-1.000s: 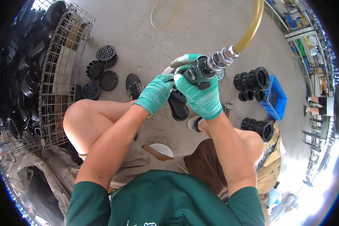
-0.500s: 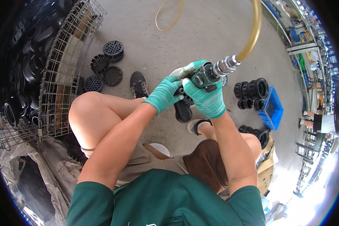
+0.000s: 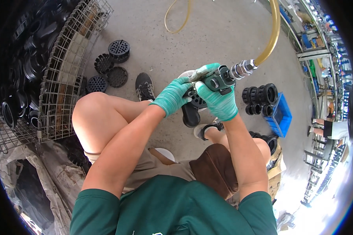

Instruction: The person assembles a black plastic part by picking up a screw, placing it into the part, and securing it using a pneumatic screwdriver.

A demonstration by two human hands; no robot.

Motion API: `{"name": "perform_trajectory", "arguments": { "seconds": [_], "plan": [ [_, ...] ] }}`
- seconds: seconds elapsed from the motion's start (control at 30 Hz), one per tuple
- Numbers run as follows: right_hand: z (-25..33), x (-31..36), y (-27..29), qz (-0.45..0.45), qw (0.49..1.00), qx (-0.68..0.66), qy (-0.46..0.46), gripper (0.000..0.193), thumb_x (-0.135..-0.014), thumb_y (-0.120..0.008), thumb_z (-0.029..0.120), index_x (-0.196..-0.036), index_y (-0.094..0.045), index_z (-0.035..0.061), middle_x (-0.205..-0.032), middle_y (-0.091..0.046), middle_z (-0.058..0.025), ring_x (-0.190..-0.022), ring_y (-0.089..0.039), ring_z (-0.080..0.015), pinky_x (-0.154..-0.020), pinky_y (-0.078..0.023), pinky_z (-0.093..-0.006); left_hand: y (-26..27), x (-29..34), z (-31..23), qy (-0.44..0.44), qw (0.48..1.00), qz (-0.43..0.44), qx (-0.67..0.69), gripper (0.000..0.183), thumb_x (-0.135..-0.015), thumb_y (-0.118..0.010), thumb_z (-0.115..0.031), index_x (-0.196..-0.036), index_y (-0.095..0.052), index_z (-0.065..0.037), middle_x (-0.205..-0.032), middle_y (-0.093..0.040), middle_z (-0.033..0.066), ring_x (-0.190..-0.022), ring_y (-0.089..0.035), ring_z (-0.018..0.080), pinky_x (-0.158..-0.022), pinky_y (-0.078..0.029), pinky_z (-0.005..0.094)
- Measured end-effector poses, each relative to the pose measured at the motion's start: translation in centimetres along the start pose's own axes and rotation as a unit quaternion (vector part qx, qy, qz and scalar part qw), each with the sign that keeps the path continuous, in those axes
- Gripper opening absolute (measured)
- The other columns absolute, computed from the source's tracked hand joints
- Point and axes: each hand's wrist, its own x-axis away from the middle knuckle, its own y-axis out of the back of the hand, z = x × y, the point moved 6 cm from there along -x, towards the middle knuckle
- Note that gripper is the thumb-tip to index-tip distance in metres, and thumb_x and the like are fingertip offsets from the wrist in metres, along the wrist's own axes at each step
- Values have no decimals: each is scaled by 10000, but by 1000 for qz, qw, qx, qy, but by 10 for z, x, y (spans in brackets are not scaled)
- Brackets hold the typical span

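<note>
My right hand point(image 3: 219, 102), in a green knit glove, grips a dark pneumatic tool point(image 3: 217, 79) with a metal coupling point(image 3: 242, 69) and a yellow hose point(image 3: 272, 35) running up and away. My left hand point(image 3: 172, 95), also green-gloved, holds a black round plastic part point(image 3: 195, 100) under the tool's nose, fingers closed on it. A black tubular piece point(image 3: 190, 116) hangs below the hands. I sit with bare knees apart over a concrete floor.
A wire cage point(image 3: 60, 74) full of black plastic parts stands at the left. Several black grated discs point(image 3: 108, 68) lie on the floor beside it. Black pipe fittings point(image 3: 259, 98) and a blue crate point(image 3: 281, 115) lie at the right. My shoe point(image 3: 144, 87) rests ahead.
The view has shifted a little, so hands and tool sit slightly lower and more to the right. Both hands keep their grip; the tool stays against the black part.
</note>
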Motion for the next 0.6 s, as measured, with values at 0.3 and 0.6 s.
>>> {"name": "perform_trajectory", "arguments": {
  "seconds": [0.3,0.6],
  "plan": [
    [-2,2,3,10,1000,2,5,276,-850,-676,-44,-1101,-613,52,-1030,-677,-53,-960,-645,-151,-865,-544,-317,13,-12,16,13,1000,-2,19,315,-1012,-569,-193,-1325,-605,-183,-1062,-601,4,-932,-561,113,-727,-528,279],
    [-4,1,0,16,1000,-13,-6,302,-833,-673,-50,-1110,-607,51,-1038,-678,-63,-960,-649,-162,-874,-555,-342,9,-6,9,-10,999,-11,-31,394,-1001,-569,-205,-1390,-557,-144,-1154,-622,-1,-950,-581,103,-774,-535,236]
  ]
}}
